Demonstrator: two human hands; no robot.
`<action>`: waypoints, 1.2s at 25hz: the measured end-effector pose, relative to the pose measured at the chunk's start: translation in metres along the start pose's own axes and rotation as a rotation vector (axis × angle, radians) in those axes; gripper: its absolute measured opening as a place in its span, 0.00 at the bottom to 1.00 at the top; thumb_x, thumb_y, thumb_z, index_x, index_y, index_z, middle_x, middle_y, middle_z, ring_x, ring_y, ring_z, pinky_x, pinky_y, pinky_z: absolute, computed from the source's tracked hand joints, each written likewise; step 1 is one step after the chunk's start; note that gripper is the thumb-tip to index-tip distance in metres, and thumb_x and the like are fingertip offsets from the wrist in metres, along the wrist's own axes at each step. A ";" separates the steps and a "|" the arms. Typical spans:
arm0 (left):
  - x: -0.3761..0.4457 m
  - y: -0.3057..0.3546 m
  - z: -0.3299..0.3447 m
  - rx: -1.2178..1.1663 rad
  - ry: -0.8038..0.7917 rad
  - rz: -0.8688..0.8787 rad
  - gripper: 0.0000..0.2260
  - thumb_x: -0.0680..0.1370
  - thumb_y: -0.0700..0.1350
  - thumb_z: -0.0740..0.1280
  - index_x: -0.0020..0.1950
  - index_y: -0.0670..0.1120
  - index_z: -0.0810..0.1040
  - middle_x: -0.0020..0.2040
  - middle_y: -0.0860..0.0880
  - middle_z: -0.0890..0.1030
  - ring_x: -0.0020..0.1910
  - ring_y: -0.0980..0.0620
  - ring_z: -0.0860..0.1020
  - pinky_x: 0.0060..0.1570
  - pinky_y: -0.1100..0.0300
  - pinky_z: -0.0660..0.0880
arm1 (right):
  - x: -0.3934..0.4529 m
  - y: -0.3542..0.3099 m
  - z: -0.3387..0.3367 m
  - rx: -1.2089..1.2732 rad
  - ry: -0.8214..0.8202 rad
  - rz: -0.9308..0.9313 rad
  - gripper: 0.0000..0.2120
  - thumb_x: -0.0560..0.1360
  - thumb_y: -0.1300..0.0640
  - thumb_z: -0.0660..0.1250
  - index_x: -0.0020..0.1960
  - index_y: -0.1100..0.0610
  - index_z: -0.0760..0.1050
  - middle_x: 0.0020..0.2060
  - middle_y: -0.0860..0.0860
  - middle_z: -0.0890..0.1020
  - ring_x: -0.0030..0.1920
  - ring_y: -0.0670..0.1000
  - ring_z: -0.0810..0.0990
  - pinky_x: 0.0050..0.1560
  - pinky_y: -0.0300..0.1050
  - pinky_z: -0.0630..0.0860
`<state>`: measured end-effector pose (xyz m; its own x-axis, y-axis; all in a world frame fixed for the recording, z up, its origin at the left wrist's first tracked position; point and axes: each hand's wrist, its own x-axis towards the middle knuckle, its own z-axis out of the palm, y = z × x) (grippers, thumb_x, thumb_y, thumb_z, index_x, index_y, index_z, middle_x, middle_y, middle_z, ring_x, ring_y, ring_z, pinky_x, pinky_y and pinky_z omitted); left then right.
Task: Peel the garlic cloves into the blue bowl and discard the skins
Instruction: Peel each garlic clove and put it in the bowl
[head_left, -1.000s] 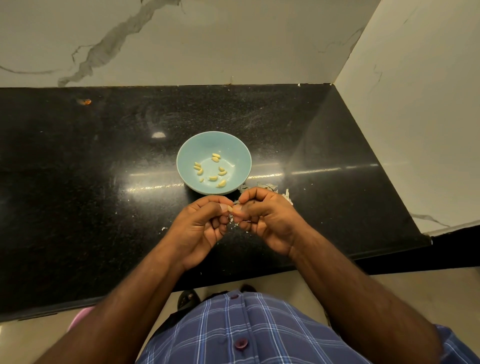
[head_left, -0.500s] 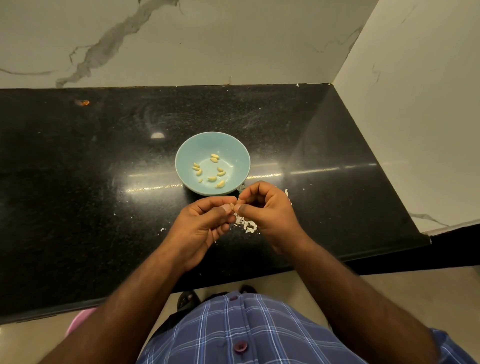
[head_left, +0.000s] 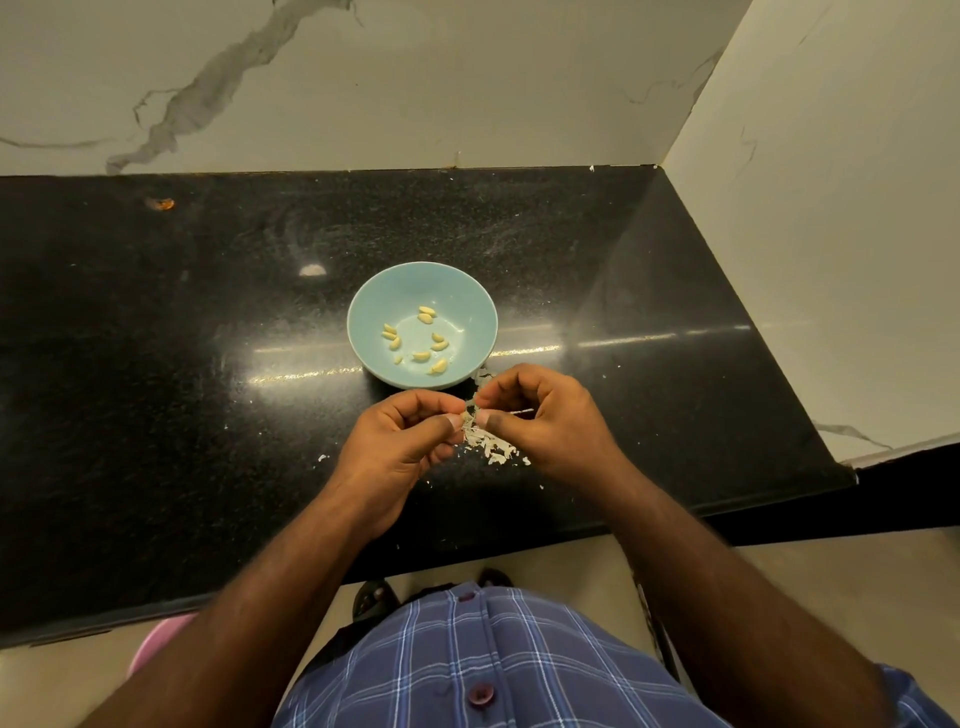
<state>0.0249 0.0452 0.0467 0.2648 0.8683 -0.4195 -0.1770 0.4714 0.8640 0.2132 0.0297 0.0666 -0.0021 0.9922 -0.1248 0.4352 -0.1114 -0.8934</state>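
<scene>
A light blue bowl (head_left: 363, 317) stands on the black counter, and several peeled yellowish garlic cloves (head_left: 422, 355) lie inside it. Just in front of the bowl, my left hand (head_left: 400, 441) and my right hand (head_left: 545, 421) meet fingertip to fingertip. Between them they pinch a small garlic clove (head_left: 469, 414) with papery skin coming off; most of the clove is hidden by the fingers. A small heap of white garlic skins (head_left: 493, 447) lies on the counter under my hands.
The black granite counter (head_left: 156, 364) ends at a marble wall behind and another on the right. Its front edge runs just below my wrists. More skin flakes (head_left: 483, 376) lie right of the bowl. An orange speck (head_left: 163, 203) sits far left. A pink object (head_left: 156, 642) shows below the counter.
My hands have drawn slightly apart and the right hand has shifted right. More loose skin now shows on the counter beneath them. The bowl has not moved.
</scene>
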 end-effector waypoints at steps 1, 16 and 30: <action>0.000 0.000 0.000 0.018 -0.005 0.011 0.05 0.74 0.38 0.74 0.47 0.47 0.86 0.44 0.44 0.85 0.43 0.49 0.80 0.46 0.57 0.77 | -0.001 -0.002 0.002 0.038 -0.027 -0.021 0.09 0.73 0.58 0.77 0.53 0.54 0.82 0.45 0.47 0.85 0.49 0.46 0.85 0.52 0.48 0.84; -0.003 -0.001 -0.001 -0.032 -0.053 0.065 0.05 0.76 0.34 0.70 0.49 0.42 0.82 0.39 0.45 0.83 0.38 0.51 0.80 0.40 0.62 0.79 | -0.002 -0.006 0.011 0.671 -0.074 0.240 0.10 0.74 0.74 0.69 0.51 0.61 0.79 0.37 0.53 0.85 0.39 0.51 0.85 0.43 0.43 0.84; -0.003 -0.002 -0.002 -0.121 -0.076 0.071 0.07 0.71 0.39 0.73 0.47 0.45 0.84 0.42 0.44 0.84 0.41 0.50 0.81 0.43 0.60 0.80 | -0.001 -0.002 0.013 0.348 -0.023 -0.064 0.09 0.75 0.71 0.69 0.50 0.59 0.77 0.41 0.55 0.83 0.43 0.52 0.82 0.48 0.51 0.82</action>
<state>0.0224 0.0419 0.0462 0.3176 0.8880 -0.3326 -0.3091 0.4285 0.8490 0.2009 0.0280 0.0632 -0.0418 0.9967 -0.0702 0.1009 -0.0657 -0.9927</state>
